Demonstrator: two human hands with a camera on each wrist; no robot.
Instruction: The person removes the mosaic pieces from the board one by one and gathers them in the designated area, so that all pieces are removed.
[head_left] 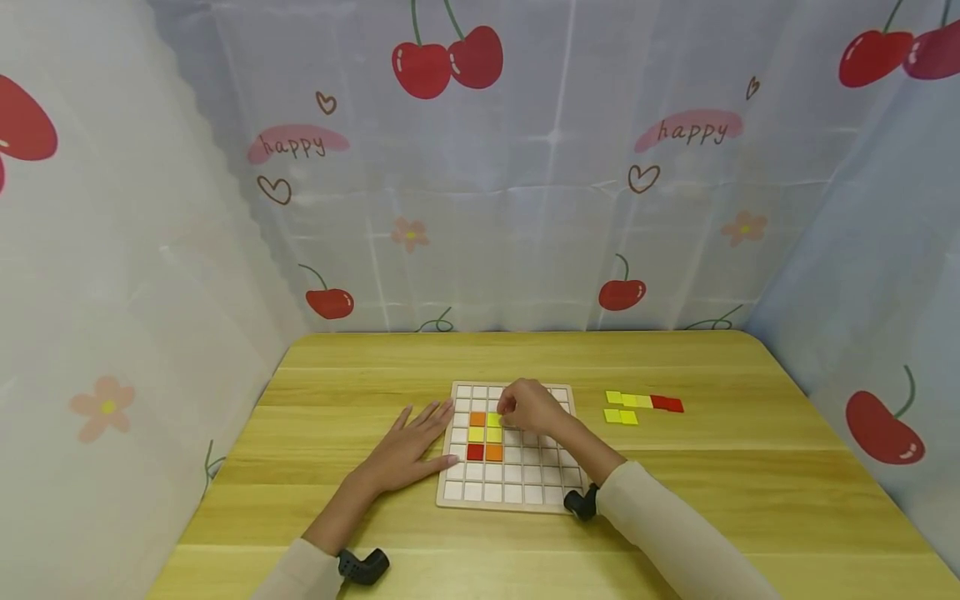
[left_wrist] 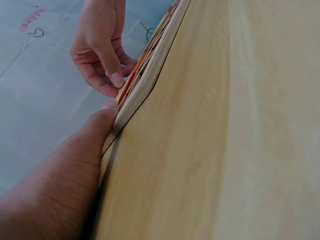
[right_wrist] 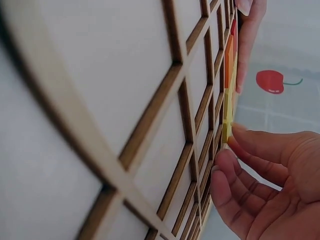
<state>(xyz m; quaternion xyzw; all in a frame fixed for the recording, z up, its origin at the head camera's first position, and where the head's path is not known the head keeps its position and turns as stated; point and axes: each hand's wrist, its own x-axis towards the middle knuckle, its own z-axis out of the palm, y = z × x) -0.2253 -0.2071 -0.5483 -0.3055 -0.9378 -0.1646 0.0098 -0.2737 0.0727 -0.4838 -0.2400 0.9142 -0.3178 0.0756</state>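
Observation:
A light wooden grid board (head_left: 472, 493) lies on the table. Orange, yellow and red square tiles fill several of its cells, among them an orange tile (head_left: 493, 452) and a red tile (head_left: 475, 452). My right hand (head_left: 531, 407) is over the upper middle of the grid, thumb and index finger pinching a yellow tile (right_wrist: 227, 131) at its cell; the other fingers are loosely bent. My left hand (head_left: 411, 450) lies spread at the board's left side, fingertips and thumb touching its edge. In the left wrist view the left thumb (left_wrist: 95, 127) rests against the rim.
Right of the board, loose yellow tiles (head_left: 621, 416) and red tiles (head_left: 667, 404) lie in two short rows on the wooden table (head_left: 720, 500). A curtain printed with cherries (head_left: 525, 208) stands behind the table's back edge and along both sides.

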